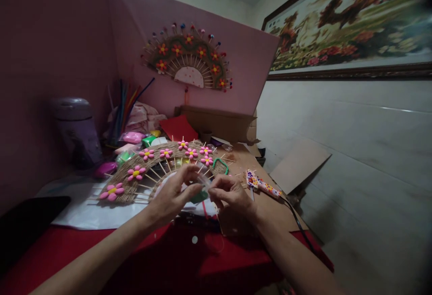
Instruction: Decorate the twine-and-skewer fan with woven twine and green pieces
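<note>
In front of the craft fan, my left hand [177, 191] and my right hand [231, 193] meet over a small clear plastic bag [204, 179]. The thumb and fingers of my right hand pinch one side of it. My left hand's fingers are curled at its other side. Something dark green [199, 197] shows just below, partly hidden; I cannot tell if it is inside the bag. The fan [124, 180] lies on the table, made of twine and thin sticks with pink clay flowers [136, 173]. A bent green strip [221, 165] lies by its right end.
A flower-patterned glue gun [261, 184] with a black cord lies on cardboard [241, 223] at the right. Bagged coloured clay [133, 138] and a purple cup [77, 133] stand at the left. Another finished fan [189, 52] hangs on the pink board behind. Red cloth [162, 263] covers the front.
</note>
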Demonstrator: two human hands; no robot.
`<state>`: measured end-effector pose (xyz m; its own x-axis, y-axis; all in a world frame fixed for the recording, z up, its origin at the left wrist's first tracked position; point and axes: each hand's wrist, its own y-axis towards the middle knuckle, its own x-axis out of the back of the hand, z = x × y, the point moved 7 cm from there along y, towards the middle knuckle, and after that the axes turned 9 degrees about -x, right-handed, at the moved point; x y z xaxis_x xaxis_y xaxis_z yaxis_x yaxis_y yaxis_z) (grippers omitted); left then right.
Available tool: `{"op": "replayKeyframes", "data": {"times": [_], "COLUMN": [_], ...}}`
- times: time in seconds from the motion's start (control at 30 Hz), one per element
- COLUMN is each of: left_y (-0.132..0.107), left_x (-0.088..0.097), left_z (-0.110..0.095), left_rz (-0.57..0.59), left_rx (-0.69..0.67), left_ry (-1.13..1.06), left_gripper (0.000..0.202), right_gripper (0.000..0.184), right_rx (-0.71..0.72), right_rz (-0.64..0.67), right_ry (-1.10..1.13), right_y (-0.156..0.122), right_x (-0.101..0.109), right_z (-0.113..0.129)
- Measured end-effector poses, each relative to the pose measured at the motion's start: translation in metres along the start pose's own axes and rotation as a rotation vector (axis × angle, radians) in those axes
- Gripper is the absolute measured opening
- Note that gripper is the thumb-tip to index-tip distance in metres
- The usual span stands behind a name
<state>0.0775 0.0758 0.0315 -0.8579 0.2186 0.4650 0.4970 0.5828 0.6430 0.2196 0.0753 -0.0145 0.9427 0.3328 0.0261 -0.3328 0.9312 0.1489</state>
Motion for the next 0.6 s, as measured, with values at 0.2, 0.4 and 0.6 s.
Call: {"op": "replayKeyframes", "data": {"times": [0.2, 0.4, 0.6], "left_y": [-0.001, -0.002, -0.002], "left_x": [-0.010, -0.002, -0.001], "left_z": [0.011, 0.023, 0.030], "left_rz": [0.195, 0.138, 0.066], "left_rx": [0.120, 0.222, 0.223], "left_ry": [-0.234, -0.316, -0.334], "left_gripper": [0.017, 0.024, 0.023], "right_gripper": [0.025, 0.039, 0.021], "right_rx": [-0.016, 0.234, 0.292], "right_rz": [0.070, -0.530, -0.643], "right_ry": [-0.020, 0.127, 0.096], "right_y": [-0.006, -0.014, -0.020], "right_x": [-0.012, 0.052, 0.062], "right_z": [0.002, 0.019, 0.032]}}
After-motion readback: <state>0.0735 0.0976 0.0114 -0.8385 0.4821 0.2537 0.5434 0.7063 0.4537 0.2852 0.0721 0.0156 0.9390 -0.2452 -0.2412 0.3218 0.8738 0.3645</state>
